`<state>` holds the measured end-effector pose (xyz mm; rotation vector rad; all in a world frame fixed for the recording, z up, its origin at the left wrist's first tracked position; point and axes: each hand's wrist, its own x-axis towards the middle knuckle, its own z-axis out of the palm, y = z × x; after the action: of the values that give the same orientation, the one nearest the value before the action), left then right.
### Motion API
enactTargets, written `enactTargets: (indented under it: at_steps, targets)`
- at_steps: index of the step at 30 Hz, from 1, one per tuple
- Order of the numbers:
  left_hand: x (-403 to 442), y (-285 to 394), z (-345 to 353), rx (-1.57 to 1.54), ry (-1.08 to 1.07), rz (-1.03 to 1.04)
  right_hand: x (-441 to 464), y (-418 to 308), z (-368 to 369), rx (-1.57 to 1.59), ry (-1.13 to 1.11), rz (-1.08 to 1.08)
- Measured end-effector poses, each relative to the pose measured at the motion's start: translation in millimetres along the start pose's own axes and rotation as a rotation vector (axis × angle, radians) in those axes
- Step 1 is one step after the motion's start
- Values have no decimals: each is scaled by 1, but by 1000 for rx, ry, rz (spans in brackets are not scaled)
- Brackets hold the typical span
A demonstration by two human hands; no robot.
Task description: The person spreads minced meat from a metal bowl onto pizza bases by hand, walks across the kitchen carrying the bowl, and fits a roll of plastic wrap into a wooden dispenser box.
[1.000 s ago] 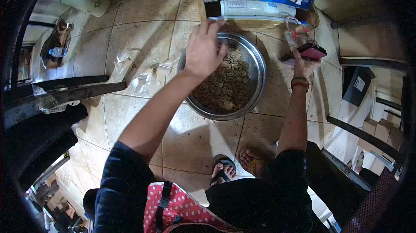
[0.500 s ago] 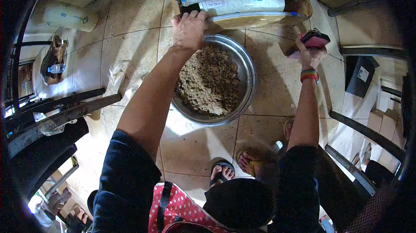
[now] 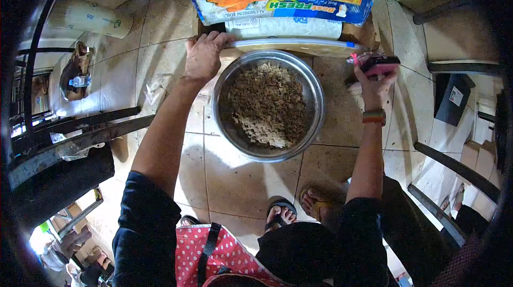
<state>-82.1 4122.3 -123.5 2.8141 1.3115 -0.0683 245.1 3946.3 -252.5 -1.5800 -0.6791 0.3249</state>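
My left hand (image 3: 204, 58) grips the left front corner of an open cardboard box (image 3: 327, 49), its fingers curled over the edge. The box holds an aluminium foil carton (image 3: 326, 5) and a white printed roll or pack (image 3: 286, 29). My right hand (image 3: 375, 88) is closed around a pink and black case (image 3: 380, 66), perhaps a phone or wallet case, near the box's right front corner. Between my arms, a wide metal bowl (image 3: 317, 119) stands on the floor, partly filled with a brown crumbly mixture (image 3: 270, 105).
Tiled floor (image 3: 246, 188) surrounds the bowl. A wrapped roll (image 3: 88, 16) lies at far left, near a small plastic bottle (image 3: 80, 81). Dark metal frames (image 3: 457, 169) stand on both sides. A black box (image 3: 453, 97) is at right. Another person's sandalled foot (image 3: 318, 204) is close by.
My left hand and the cardboard box have shifted left relative to the bowl. The foil carton shows more of its top. My right hand keeps the case and has turned slightly. The view has moved.
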Motion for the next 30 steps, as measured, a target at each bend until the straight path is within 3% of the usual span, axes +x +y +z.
enactTargets:
  at_steps: [3,5,6,7,9,11,13,14,15,17,21,23,30]
  targets:
    - [-8,-2,0,10,22,31,-15,-19,1,-242,85,-22]
    - [-4,5,1,60,-35,-112,-22,-35,5,-246,82,72]
    - [3,12,-2,271,-190,-93,-22,-33,7,-247,79,72]
    - [11,19,-5,268,-191,-93,-20,-29,11,-314,109,28]
    - [26,31,-10,177,-493,-267,-21,-31,13,-379,144,-19]
    - [29,38,-11,33,-392,-302,-23,-44,21,-373,124,162]
    - [37,34,-7,-13,-415,-496,-22,-60,32,-259,98,112]
    - [33,32,-2,-8,-273,-434,-22,-65,36,-147,73,70]
    - [32,29,1,-7,-273,-434,-20,-64,37,-146,73,70]
    - [30,27,4,-6,-214,-427,-14,-57,38,-449,165,168]
    - [23,30,-1,7,-162,-398,-12,-51,39,-453,110,11]
    - [21,31,-3,-12,-127,-369,-21,-64,41,-750,106,47]
    - [20,30,0,1,-122,-347,-26,-65,41,-496,79,-74]
